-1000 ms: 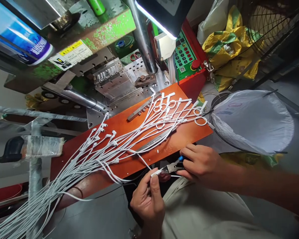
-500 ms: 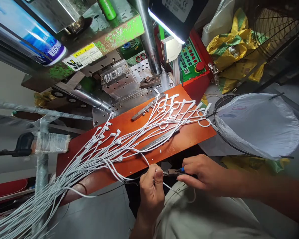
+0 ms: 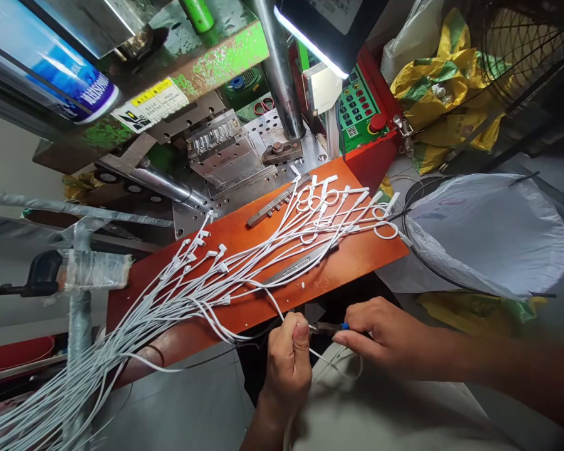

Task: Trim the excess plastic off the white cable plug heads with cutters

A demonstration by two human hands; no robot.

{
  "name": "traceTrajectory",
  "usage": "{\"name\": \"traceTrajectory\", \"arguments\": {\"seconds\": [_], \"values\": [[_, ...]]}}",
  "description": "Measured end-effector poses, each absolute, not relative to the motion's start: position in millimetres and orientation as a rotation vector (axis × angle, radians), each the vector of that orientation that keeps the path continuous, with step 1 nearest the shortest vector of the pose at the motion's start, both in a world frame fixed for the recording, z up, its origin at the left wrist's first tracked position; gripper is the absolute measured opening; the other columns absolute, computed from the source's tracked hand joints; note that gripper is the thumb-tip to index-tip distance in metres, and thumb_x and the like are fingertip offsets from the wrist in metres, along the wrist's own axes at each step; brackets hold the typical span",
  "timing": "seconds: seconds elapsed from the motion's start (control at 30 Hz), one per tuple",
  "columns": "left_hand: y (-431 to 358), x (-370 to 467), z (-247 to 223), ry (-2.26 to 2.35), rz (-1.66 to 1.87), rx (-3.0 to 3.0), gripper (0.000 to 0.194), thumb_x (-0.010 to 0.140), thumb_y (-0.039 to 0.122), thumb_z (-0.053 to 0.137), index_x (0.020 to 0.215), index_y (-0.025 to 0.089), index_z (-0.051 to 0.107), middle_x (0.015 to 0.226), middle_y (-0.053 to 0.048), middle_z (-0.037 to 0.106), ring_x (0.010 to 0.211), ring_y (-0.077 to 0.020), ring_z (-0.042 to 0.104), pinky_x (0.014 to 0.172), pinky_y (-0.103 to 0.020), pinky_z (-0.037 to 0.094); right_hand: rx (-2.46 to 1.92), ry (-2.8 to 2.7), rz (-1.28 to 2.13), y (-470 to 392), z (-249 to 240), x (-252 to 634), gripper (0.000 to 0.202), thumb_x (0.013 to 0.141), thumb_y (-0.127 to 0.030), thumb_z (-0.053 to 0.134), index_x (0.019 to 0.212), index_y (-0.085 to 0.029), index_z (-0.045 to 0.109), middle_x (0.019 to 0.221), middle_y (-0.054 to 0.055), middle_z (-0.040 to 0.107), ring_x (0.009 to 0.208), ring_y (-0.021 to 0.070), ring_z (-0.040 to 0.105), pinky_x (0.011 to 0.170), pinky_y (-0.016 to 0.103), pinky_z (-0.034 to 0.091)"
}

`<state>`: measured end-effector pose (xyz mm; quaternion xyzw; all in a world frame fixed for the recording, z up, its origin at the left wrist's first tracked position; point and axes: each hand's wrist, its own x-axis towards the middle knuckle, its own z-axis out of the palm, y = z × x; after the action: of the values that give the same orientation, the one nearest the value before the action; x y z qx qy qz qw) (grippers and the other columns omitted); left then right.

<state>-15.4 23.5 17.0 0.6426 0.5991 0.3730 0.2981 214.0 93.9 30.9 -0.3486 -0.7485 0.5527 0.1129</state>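
My left hand is closed around a white cable just below the board's front edge. To its right, my right hand grips pliers with a bit of blue at the handle, and their jaws point at the piece of cable by my left thumb. A loose loop of cable hangs under both hands. Many white cables with white plugs and ring ends lie across the orange-brown board. Two metal bars rest on that board among the cables.
Behind the board stands a press with a metal mould and steel posts. A red and green control box is beside it. At the right are a white-lined bin and yellow bags. A wrapped post stands at the left.
Both hands have shifted only slightly, with the pliers still by the left thumb. The loop of cable below them has drawn a little to the left.
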Motion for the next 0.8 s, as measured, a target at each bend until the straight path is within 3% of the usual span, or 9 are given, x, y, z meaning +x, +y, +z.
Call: {"name": "traceTrajectory", "arguments": {"seconds": [0.07, 0.13, 0.27, 0.33, 0.43, 0.57, 0.7, 0.8], "values": [[22, -18, 20, 1.516, 0.948, 1.558, 0.044, 0.12, 0.037, 0.039, 0.08, 0.023, 0.051, 0.068, 0.003, 0.047, 0.058, -0.0136, 0.046, 0.058, -0.028, 0.036, -1.024, -1.941, 2.01, 97, 32, 215, 0.065, 0.11, -0.063, 0.056, 0.063, -0.019, 0.051, 0.063, -0.004, 0.044, 0.058, 0.0103, 0.035, 0.056, 0.029, 0.027], [21, -21, 23, 1.42, 0.936, 1.402, 0.046, 0.119, 0.042, 0.04, 0.08, 0.023, 0.051, 0.069, 0.003, 0.046, 0.059, -0.0135, 0.044, 0.058, -0.028, 0.035, -0.963, -1.709, 2.297, 99, 30, 215, 0.07, 0.105, -0.075, 0.057, 0.063, -0.018, 0.054, 0.059, -0.005, 0.041, 0.057, 0.0101, 0.033, 0.054, 0.028, 0.025], [19, -26, 22, 1.255, 0.918, 1.265, 0.043, 0.119, 0.044, 0.041, 0.083, 0.022, 0.051, 0.069, 0.004, 0.045, 0.057, -0.0123, 0.042, 0.056, -0.026, 0.035, -0.835, -1.561, 2.484, 98, 27, 217, 0.077, 0.104, -0.084, 0.05, 0.064, -0.018, 0.057, 0.055, -0.005, 0.042, 0.053, 0.0101, 0.035, 0.053, 0.028, 0.029], [19, -25, 21, 1.286, 0.931, 1.331, 0.042, 0.119, 0.041, 0.042, 0.084, 0.022, 0.053, 0.071, 0.003, 0.049, 0.059, -0.0125, 0.045, 0.057, -0.026, 0.037, -0.862, -1.767, 2.26, 96, 29, 218, 0.073, 0.109, -0.076, 0.046, 0.065, -0.019, 0.054, 0.062, -0.003, 0.048, 0.057, 0.0113, 0.04, 0.056, 0.028, 0.032], [16, -17, 17, 1.476, 1.054, 1.509, 0.037, 0.118, 0.033, 0.046, 0.088, 0.021, 0.062, 0.074, 0.002, 0.052, 0.061, -0.0131, 0.05, 0.059, -0.027, 0.04, -0.992, -2.233, 1.46, 90, 34, 219, 0.056, 0.117, -0.052, 0.047, 0.075, -0.019, 0.063, 0.082, 0.003, 0.062, 0.071, 0.0154, 0.052, 0.064, 0.031, 0.035], [11, 1, 12, 1.716, 1.324, 1.638, 0.031, 0.116, 0.028, 0.05, 0.092, 0.02, 0.068, 0.072, 0.001, 0.058, 0.06, -0.0132, 0.055, 0.059, -0.027, 0.044, -0.996, -2.445, 0.675, 81, 37, 216, 0.04, 0.114, -0.037, 0.057, 0.079, -0.02, 0.066, 0.088, 0.006, 0.064, 0.077, 0.0208, 0.053, 0.066, 0.035, 0.035], [5, 12, 5, 1.944, 1.474, 1.619, 0.019, 0.113, 0.026, 0.06, 0.112, 0.018, 0.078, 0.075, 0.0, 0.076, 0.054, -0.0132, 0.068, 0.056, -0.025, 0.055, -0.994, -2.431, 0.489, 77, 36, 212, 0.034, 0.11, -0.033, 0.064, 0.079, -0.021, 0.065, 0.09, 0.008, 0.066, 0.082, 0.0242, 0.054, 0.067, 0.037, 0.035], [1, 13, -3, 2.051, 1.555, 1.657, 0.02, 0.109, 0.024, 0.068, 0.122, 0.017, 0.081, 0.092, -0.005, 0.088, 0.065, -0.0187, 0.082, 0.066, -0.028, 0.066, -1.015, -2.409, 0.519, 76, 35, 210, 0.03, 0.108, -0.03, 0.067, 0.079, -0.02, 0.066, 0.088, 0.008, 0.065, 0.082, 0.0244, 0.054, 0.068, 0.037, 0.035]]}}
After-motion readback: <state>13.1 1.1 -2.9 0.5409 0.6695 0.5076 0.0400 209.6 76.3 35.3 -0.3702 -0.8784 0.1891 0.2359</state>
